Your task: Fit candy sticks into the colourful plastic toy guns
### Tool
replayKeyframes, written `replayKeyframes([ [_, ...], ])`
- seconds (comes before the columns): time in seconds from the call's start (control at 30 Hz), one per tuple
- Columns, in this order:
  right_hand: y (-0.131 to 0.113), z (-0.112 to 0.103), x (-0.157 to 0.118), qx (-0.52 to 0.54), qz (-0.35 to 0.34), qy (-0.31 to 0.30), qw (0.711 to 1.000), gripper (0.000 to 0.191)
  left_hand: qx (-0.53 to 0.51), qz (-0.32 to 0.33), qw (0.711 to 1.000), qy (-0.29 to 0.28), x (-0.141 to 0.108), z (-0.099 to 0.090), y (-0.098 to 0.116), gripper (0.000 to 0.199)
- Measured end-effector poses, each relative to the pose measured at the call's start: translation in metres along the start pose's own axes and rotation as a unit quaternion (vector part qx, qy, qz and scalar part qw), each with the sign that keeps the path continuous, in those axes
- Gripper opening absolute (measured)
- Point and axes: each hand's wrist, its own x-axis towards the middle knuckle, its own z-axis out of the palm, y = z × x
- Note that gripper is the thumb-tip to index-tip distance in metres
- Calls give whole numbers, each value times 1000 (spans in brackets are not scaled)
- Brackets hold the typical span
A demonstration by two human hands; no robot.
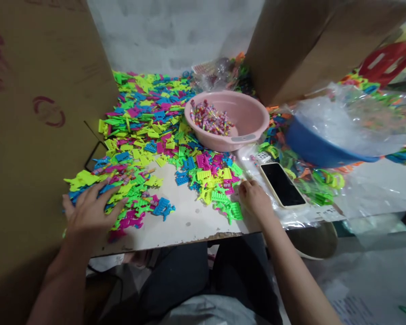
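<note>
Many small plastic pieces in yellow, green, blue and pink (149,122) cover the left and middle of the white table (186,225). My left hand (91,210) lies with spread fingers on the near left part of the pile, by the cardboard box. My right hand (255,196) rests at the table's front, its fingers curled, just right of a smaller group of pieces (216,178). Whatever those fingers hold, if anything, is hidden. Behind this group stands a pink basin (250,113) with small multicoloured beaded items (211,119) inside.
A phone (283,185) lies on clear plastic right of my right hand. Beyond it is a blue basin (318,144) heaped with clear bags (345,119). Large cardboard boxes stand at the left (47,117) and back right (291,49). A red plastic object (389,61) is far right.
</note>
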Motion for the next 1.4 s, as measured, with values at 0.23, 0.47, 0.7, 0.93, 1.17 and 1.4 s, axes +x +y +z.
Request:
replayKeyframes([
  [0.23,9,12,-23,59,-33,38,997,25,-137,152,974,-97,-25,44,97,25],
  [0.47,13,7,-46,192,-44,120,973,21,-240,20,952,-190,-17,97,178,43],
  [0.7,-6,3,-85,400,-41,93,911,19,-518,-105,808,-261,-9,105,154,33],
  [0.93,-40,-6,-104,500,-75,29,862,11,-671,-226,631,-317,-35,59,136,38],
  [1.17,-69,-25,-110,489,-87,-49,867,23,-707,-258,573,-325,-75,39,145,46],
  [1.4,-75,-28,-119,487,-112,-45,865,30,-664,-221,651,-294,-83,30,149,26],
])
